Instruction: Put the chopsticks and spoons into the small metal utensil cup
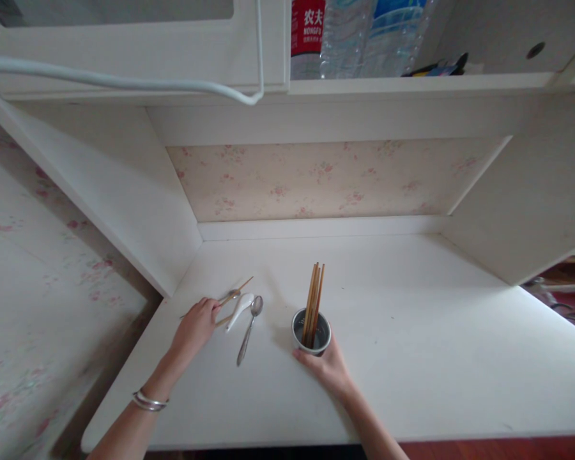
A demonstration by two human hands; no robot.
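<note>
My left hand (201, 321) is over the left part of the white tabletop, its fingers closed on a wooden chopstick (242, 285) whose thin end points up and to the right. Part of a second chopstick (223, 321) shows just below those fingers. Beside them lie a metal spoon (234, 294), partly covered, a white soup spoon (241, 309) and another metal spoon (256, 306) with a patterned handle. My right hand (329, 367) is wrapped around the near right side of a metal cup (294, 331). Several wooden chopsticks (314, 294) stand in the cup, leaning slightly right.
The white tabletop (421, 358) has upright panels at its left and right (517, 204). A cabinet overhangs the back, with water bottles (347, 38) on its shelf. A white cable (124, 83) hangs in front of the cabinet at upper left.
</note>
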